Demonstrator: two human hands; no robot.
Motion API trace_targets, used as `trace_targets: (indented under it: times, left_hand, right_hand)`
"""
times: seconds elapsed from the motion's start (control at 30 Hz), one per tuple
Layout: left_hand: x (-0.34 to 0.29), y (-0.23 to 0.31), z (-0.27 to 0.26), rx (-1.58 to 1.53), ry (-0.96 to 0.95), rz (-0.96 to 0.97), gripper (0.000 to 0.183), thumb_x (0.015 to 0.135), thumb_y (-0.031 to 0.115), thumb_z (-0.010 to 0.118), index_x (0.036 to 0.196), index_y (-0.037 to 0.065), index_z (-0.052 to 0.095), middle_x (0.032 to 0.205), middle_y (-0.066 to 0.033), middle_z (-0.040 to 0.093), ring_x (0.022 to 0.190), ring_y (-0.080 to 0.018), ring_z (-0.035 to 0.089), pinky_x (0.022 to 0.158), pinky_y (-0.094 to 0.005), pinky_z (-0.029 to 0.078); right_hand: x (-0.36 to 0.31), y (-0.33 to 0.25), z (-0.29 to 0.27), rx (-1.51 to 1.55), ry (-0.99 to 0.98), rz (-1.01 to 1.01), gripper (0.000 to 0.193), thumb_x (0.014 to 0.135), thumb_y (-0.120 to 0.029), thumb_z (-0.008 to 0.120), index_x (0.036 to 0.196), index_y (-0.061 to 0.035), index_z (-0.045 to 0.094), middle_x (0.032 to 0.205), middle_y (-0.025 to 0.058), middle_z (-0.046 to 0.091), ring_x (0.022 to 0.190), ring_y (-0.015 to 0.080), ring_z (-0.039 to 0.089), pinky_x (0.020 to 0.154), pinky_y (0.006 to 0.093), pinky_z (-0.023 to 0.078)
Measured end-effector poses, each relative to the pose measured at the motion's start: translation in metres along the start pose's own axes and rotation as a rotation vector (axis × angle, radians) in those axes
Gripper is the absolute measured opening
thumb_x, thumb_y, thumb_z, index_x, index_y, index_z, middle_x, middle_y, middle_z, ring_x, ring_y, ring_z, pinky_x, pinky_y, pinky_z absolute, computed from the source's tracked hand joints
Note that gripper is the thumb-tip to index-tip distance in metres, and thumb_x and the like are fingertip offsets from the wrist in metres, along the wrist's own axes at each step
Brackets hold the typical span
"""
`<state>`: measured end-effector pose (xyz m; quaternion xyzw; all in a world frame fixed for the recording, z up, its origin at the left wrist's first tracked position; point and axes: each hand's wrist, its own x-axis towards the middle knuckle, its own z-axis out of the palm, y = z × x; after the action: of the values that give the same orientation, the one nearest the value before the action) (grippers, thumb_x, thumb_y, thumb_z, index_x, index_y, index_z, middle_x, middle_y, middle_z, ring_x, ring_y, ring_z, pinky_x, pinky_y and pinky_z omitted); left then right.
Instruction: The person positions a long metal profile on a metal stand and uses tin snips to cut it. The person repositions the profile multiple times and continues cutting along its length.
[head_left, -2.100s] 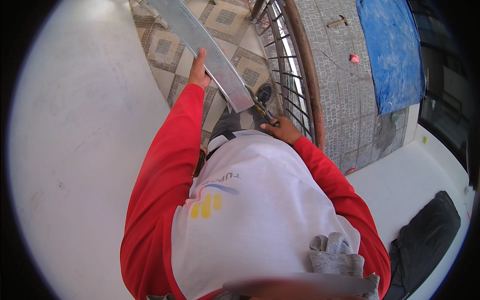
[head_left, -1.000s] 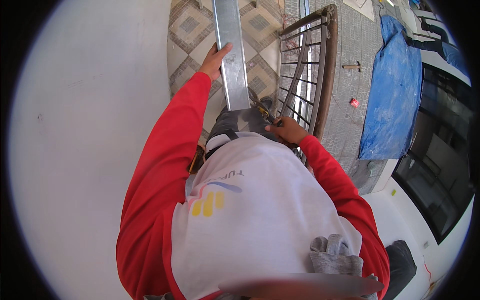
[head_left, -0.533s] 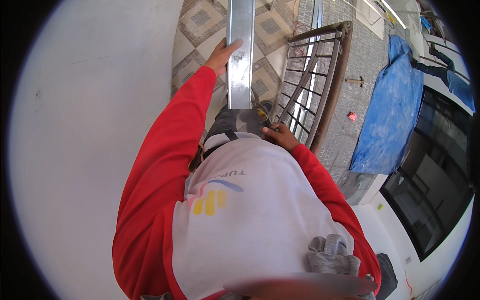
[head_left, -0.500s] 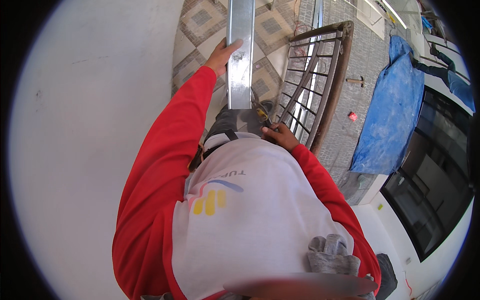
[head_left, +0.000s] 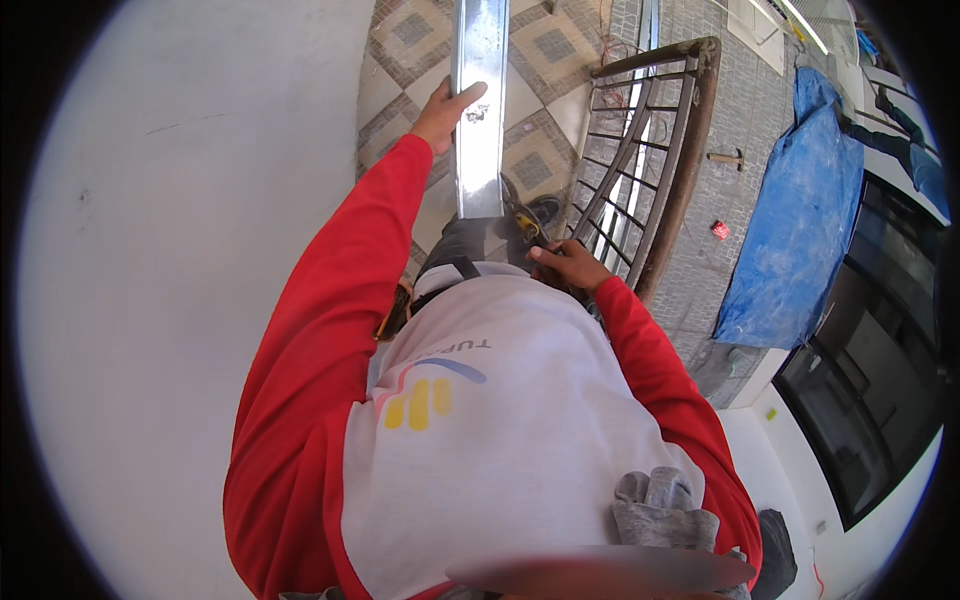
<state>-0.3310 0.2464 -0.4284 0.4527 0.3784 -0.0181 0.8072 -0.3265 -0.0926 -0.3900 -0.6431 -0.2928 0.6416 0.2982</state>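
My left hand (head_left: 446, 118) is closed around the left edge of a long, shiny metal channel (head_left: 480, 150), its thumb lying across the face. The channel stretches away from me, its near end just beyond my waist. By my waist on the right, my right hand (head_left: 575, 266) has its fingers curled at a dark tool with a yellow part (head_left: 526, 228). Its exact kind is hard to make out against my dark trousers, and the fingers partly hide it. The tool sits just right of the channel's near end.
A brown metal railing (head_left: 655, 200) with dark bars stands to the right. Past it, a hammer (head_left: 725, 158), a small red object (head_left: 719, 230) and a blue tarp (head_left: 795, 220) lie on the paving. A white wall (head_left: 190, 250) rises on the left. Another person's legs (head_left: 895, 145) show at far right.
The surroundings have shifted slightly rightward in view. My left hand keeps its hold on the channel, and my right hand has barely moved at the tool.
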Motion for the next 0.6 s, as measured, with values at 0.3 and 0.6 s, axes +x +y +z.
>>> trace_targets:
  times: [0.3,0.6]
  left_hand:
    - [-0.004,0.01,-0.007,-0.039,-0.046,-0.01,0.075,0.089,0.031,0.075,0.146,0.002,0.036,0.13,-0.0156,0.056,0.116,-0.0245,0.059,0.096,-0.0392,0.052]
    - [-0.009,0.011,-0.018,-0.025,-0.083,-0.019,0.079,0.089,0.034,0.075,0.148,0.002,0.034,0.134,-0.016,0.054,0.121,-0.026,0.056,0.1,-0.0404,0.049]
  right_hand:
    - [-0.001,-0.006,-0.018,0.017,-0.094,-0.002,0.042,0.097,-0.04,0.064,0.112,-0.001,0.068,0.088,0.0086,0.071,0.078,0.0138,0.067,0.071,0.0272,0.055]
    - [0.008,-0.016,-0.015,0.216,0.024,0.282,0.041,0.097,-0.04,0.063,0.098,0.0002,0.069,0.076,0.0084,0.07,0.066,0.0125,0.067,0.059,0.026,0.054]
